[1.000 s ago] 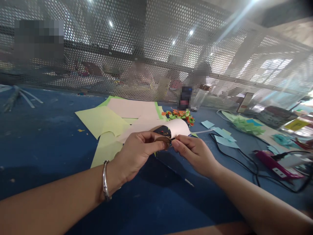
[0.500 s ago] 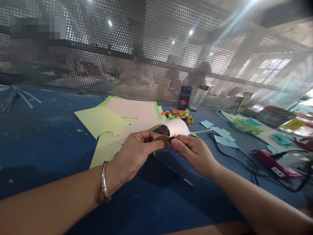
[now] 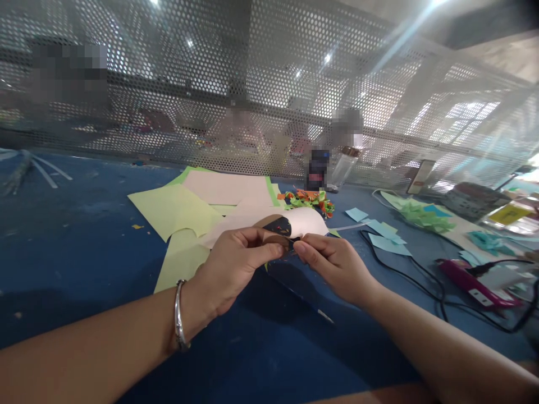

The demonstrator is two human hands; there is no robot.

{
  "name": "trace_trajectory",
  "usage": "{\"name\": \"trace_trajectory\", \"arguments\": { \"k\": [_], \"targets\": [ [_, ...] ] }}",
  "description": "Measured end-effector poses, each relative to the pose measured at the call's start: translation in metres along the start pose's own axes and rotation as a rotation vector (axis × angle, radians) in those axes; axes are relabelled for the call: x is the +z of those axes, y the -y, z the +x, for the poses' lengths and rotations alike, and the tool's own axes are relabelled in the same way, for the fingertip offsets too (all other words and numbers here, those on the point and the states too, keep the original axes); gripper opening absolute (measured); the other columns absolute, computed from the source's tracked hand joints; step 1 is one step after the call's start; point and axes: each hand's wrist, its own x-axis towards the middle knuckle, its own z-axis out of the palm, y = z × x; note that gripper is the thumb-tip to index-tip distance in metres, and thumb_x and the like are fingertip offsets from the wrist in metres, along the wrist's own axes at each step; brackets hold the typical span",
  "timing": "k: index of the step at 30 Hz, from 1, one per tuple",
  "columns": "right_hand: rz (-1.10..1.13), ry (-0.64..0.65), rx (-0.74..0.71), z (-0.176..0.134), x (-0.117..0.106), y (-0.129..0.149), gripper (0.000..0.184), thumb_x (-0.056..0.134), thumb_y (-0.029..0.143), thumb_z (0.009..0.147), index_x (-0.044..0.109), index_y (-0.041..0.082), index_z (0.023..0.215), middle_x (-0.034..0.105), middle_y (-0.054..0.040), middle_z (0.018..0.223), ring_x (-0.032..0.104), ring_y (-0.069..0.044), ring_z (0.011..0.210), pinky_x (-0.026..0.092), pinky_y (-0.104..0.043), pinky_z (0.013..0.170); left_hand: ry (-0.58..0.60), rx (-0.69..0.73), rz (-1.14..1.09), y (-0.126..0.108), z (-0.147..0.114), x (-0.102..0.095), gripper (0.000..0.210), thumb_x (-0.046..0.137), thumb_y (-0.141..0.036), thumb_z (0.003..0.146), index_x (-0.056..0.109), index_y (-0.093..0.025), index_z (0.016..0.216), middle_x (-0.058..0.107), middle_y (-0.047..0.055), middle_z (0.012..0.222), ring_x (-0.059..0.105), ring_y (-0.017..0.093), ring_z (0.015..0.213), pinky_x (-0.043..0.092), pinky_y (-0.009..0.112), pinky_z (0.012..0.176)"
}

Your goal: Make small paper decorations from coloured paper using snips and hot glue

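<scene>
Over the blue table, my left hand (image 3: 242, 255) is closed, thumb against fingers, on a brown curved piece (image 3: 275, 239) that is mostly covered by them. My right hand (image 3: 328, 261) meets it from the right, thumb and forefinger pinching the end of a small, thin dark strip (image 3: 291, 243). Just behind the fingertips are a black patch with coloured specks (image 3: 281, 226), a brown band beside it and a curved sheet of white paper (image 3: 307, 221). Whether these parts are joined cannot be made out. A slim dark stick with a pale tip (image 3: 325, 316) lies below my hands.
Yellow paper (image 3: 172, 207) and pale pink paper (image 3: 227, 188) lie behind my left hand. Orange and green paper curls (image 3: 309, 202) sit further back. Rightward are blue paper pieces (image 3: 385, 238), black cables and a magenta power strip (image 3: 475, 283). A perforated metal screen (image 3: 269, 112) borders the table.
The brown piece shows less between my left fingers, and the dark strip shows more at my right fingertips. Both hands stay almost in place. Another person's hand has left the right edge.
</scene>
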Motion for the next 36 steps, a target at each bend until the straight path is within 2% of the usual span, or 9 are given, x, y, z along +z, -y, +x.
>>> {"name": "trace_trajectory", "arguments": {
  "k": [7, 10, 13, 15, 18, 20, 22, 28, 36],
  "targets": [
    [-0.033, 0.005, 0.023, -0.002, -0.001, 0.002, 0.046, 0.044, 0.050, 0.101, 0.045, 0.020, 0.066, 0.036, 0.0038, 0.062, 0.034, -0.011, 0.058, 0.028, -0.025, 0.054, 0.048, 0.168, 0.220, -0.009, -0.018, 0.004, 0.006, 0.070, -0.022, 0.081, 0.074, -0.019, 0.081, 0.067, 0.001, 0.076, 0.057, 0.014, 0.072, 0.045, 0.027, 0.069],
    [0.006, 0.046, 0.023, -0.003, -0.004, 0.003, 0.046, 0.044, 0.052, 0.101, 0.048, 0.019, 0.069, 0.038, 0.0036, 0.062, 0.034, -0.011, 0.058, 0.028, -0.025, 0.053, -0.082, 0.458, 0.334, -0.028, -0.033, 0.005, 0.007, 0.069, -0.019, 0.082, 0.074, -0.021, 0.087, 0.068, 0.000, 0.078, 0.056, 0.013, 0.067, 0.043, 0.026, 0.061],
    [0.058, 0.190, 0.027, -0.004, -0.005, 0.006, 0.043, 0.046, 0.052, 0.099, 0.053, 0.019, 0.073, 0.041, 0.0035, 0.064, 0.035, -0.011, 0.058, 0.029, -0.024, 0.052, -0.300, 0.559, 0.404, -0.039, -0.029, -0.003, 0.006, 0.071, -0.022, 0.081, 0.073, -0.024, 0.086, 0.071, 0.000, 0.083, 0.060, 0.016, 0.075, 0.045, 0.028, 0.069],
    [0.059, 0.382, 0.012, -0.007, -0.006, 0.010, 0.038, 0.051, 0.051, 0.098, 0.058, 0.019, 0.079, 0.047, 0.0029, 0.068, 0.039, -0.010, 0.061, 0.031, -0.024, 0.054, -0.335, 0.529, 0.391, -0.036, -0.016, -0.011, 0.005, 0.070, -0.023, 0.081, 0.074, -0.024, 0.084, 0.071, 0.001, 0.086, 0.061, 0.018, 0.083, 0.046, 0.029, 0.076],
    [0.062, 0.613, -0.018, -0.010, -0.010, 0.017, 0.036, 0.058, 0.049, 0.094, 0.059, 0.018, 0.077, 0.049, 0.0032, 0.069, 0.041, -0.010, 0.062, 0.032, -0.023, 0.056, -0.096, 0.294, 0.291, -0.020, 0.006, -0.022, 0.006, 0.067, -0.023, 0.079, 0.071, -0.019, 0.078, 0.066, 0.001, 0.078, 0.057, 0.016, 0.076, 0.044, 0.028, 0.073],
    [0.146, 0.666, 0.014, -0.011, -0.012, 0.019, 0.036, 0.060, 0.049, 0.093, 0.056, 0.018, 0.075, 0.046, 0.0043, 0.066, 0.038, -0.009, 0.060, 0.030, -0.023, 0.053, -0.004, 0.199, 0.262, -0.009, 0.015, -0.025, 0.008, 0.065, -0.022, 0.080, 0.069, -0.018, 0.075, 0.062, 0.000, 0.072, 0.053, 0.013, 0.070, 0.041, 0.026, 0.069],
    [0.269, 0.597, 0.068, -0.009, -0.014, 0.018, 0.037, 0.062, 0.051, 0.091, 0.055, 0.018, 0.076, 0.043, 0.0053, 0.063, 0.036, -0.008, 0.056, 0.028, -0.022, 0.050, 0.051, 0.162, 0.257, -0.003, 0.017, -0.024, 0.007, 0.065, -0.022, 0.080, 0.069, -0.017, 0.076, 0.062, -0.001, 0.073, 0.051, 0.013, 0.070, 0.040, 0.026, 0.068],
    [0.142, 0.010, 0.115, -0.001, -0.007, 0.004, 0.029, 0.070, 0.046, 0.085, 0.062, 0.018, 0.089, 0.040, 0.0070, 0.060, 0.032, -0.008, 0.053, 0.025, -0.023, 0.048, 0.150, 0.146, 0.296, -0.003, 0.007, -0.014, 0.007, 0.068, -0.024, 0.081, 0.067, -0.018, 0.084, 0.063, 0.000, 0.081, 0.054, 0.014, 0.076, 0.041, 0.027, 0.072],
    [0.072, -0.131, 0.049, -0.001, 0.003, 0.010, 0.019, 0.063, 0.035, 0.089, 0.063, 0.017, 0.083, 0.042, 0.0060, 0.058, 0.032, -0.008, 0.051, 0.025, -0.023, 0.046, 0.181, 0.074, 0.190, -0.002, 0.000, -0.004, 0.016, 0.072, -0.031, 0.083, 0.062, -0.018, 0.083, 0.057, -0.003, 0.078, 0.050, 0.012, 0.074, 0.039, 0.024, 0.068]
  ]
}}
